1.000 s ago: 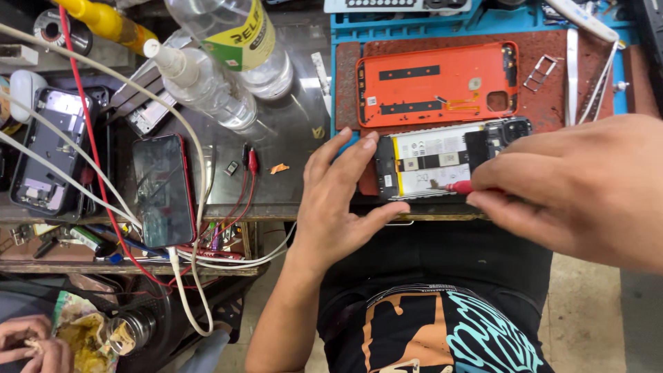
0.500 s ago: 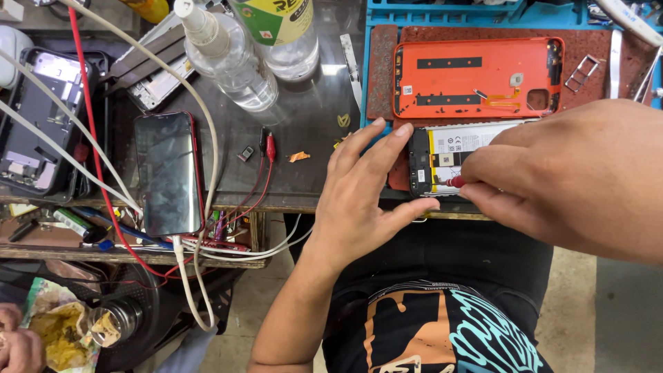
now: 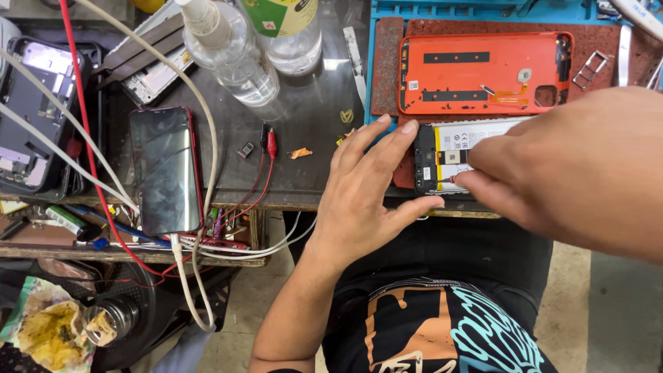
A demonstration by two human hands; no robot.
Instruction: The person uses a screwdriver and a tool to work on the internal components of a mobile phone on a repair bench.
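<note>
My left hand (image 3: 362, 197) lies open, steadying the opened phone (image 3: 442, 159); my right hand (image 3: 552, 162) hides most of it, its grip pinching a small red-tipped tool (image 3: 449, 179).

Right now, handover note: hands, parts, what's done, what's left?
Left hand: fingers spread, steadying the opened phone at the mat's near edge.
Right hand: pinching a red-handled screwdriver, tip at the phone's lower left corner.
Done: orange back cover is off, lying inner side up just beyond the phone.
Left: the phone's battery still sits in place; the cover is not refitted.
</note>
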